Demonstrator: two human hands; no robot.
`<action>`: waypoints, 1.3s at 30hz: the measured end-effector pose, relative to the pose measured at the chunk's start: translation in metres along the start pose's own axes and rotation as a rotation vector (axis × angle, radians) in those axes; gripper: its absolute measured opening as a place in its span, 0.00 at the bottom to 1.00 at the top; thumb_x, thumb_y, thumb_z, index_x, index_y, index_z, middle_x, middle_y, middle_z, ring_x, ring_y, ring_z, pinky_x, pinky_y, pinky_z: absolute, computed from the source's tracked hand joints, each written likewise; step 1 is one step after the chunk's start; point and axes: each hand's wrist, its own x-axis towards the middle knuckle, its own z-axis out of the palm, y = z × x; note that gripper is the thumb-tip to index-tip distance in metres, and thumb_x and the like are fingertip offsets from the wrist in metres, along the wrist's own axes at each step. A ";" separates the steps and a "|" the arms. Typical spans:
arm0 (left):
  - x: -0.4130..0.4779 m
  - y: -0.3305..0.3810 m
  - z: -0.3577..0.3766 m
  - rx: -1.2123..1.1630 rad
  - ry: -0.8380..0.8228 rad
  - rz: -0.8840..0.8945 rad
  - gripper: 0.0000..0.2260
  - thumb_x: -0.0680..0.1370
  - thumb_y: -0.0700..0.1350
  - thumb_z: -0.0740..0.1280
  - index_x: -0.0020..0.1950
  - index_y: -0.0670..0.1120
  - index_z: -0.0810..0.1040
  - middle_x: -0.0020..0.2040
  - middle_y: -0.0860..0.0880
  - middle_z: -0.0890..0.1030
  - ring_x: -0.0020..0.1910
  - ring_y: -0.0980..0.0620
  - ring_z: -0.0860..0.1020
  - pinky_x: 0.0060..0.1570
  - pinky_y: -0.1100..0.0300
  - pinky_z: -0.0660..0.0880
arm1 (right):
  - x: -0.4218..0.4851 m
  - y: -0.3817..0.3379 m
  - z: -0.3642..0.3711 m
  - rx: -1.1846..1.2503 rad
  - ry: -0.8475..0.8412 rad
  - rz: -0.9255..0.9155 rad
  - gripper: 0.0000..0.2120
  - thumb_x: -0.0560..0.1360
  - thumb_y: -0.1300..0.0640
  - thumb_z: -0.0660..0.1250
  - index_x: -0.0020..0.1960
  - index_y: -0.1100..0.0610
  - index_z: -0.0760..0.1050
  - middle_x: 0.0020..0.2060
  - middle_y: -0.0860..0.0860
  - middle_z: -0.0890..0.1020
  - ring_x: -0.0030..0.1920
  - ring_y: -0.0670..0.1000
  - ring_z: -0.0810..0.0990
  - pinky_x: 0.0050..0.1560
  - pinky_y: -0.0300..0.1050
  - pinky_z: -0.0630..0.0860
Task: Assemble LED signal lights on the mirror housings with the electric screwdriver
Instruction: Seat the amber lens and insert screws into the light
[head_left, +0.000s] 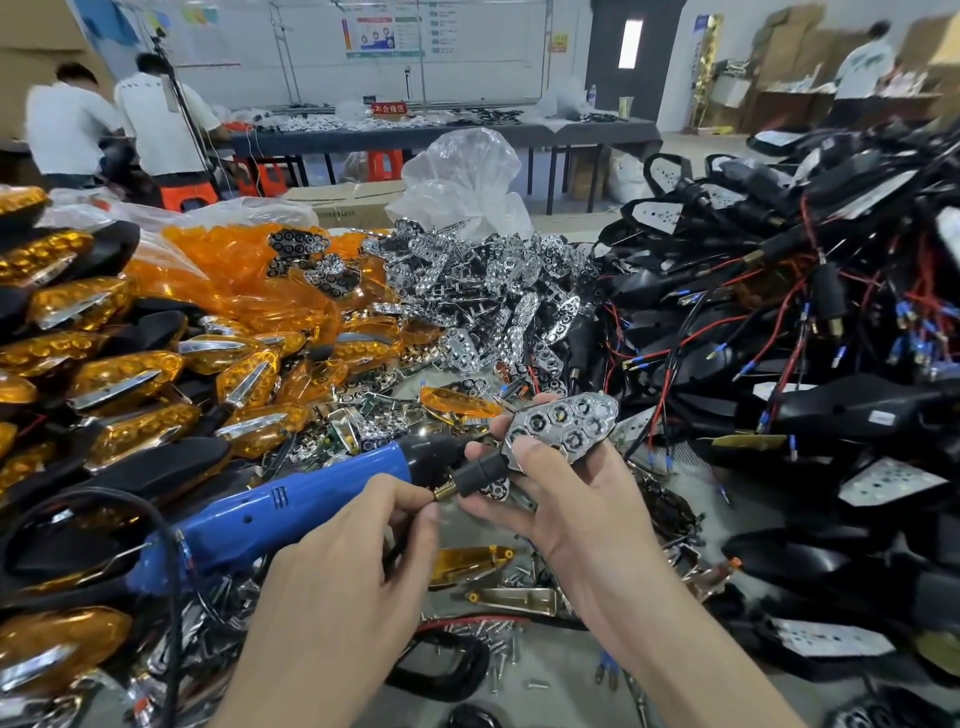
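Note:
My right hand (576, 499) grips a signal light body: a chrome honeycomb reflector (563, 426) on a black stem (485, 473) that ends in a brass threaded tip (445, 491). My left hand (358, 551) pinches that threaded tip between thumb and forefinger. The blue electric screwdriver (249, 525) lies behind my left hand on the pile. Its black nose points at the reflector, and neither hand holds it. An amber lens (470, 564) and loose screws (498, 639) lie on the table below my hands.
Finished amber signal lights (124, 374) are stacked at left. Loose amber lenses (249, 275) and chrome reflectors (483, 291) are heaped in the middle. Black mirror housings with red and black wires (779, 312) are piled at right. People work at tables behind.

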 end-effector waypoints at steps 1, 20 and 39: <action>0.000 0.000 -0.001 -0.001 -0.001 -0.002 0.09 0.76 0.61 0.57 0.44 0.59 0.73 0.37 0.70 0.73 0.34 0.62 0.76 0.32 0.67 0.72 | 0.000 0.000 0.001 0.002 0.003 0.005 0.18 0.74 0.62 0.70 0.63 0.59 0.73 0.53 0.57 0.85 0.57 0.63 0.85 0.43 0.54 0.85; -0.003 0.001 -0.003 0.066 -0.161 -0.058 0.05 0.77 0.58 0.60 0.44 0.59 0.69 0.40 0.69 0.76 0.34 0.62 0.76 0.26 0.65 0.63 | 0.000 -0.017 -0.008 0.168 -0.014 0.202 0.17 0.84 0.46 0.52 0.61 0.50 0.77 0.58 0.59 0.84 0.57 0.63 0.84 0.46 0.59 0.83; -0.001 -0.011 -0.013 0.064 -0.189 -0.043 0.04 0.77 0.56 0.61 0.43 0.60 0.69 0.36 0.63 0.77 0.33 0.59 0.76 0.27 0.65 0.63 | 0.010 -0.018 -0.029 -0.216 0.085 0.073 0.17 0.66 0.56 0.72 0.54 0.49 0.85 0.51 0.60 0.71 0.45 0.59 0.72 0.43 0.56 0.85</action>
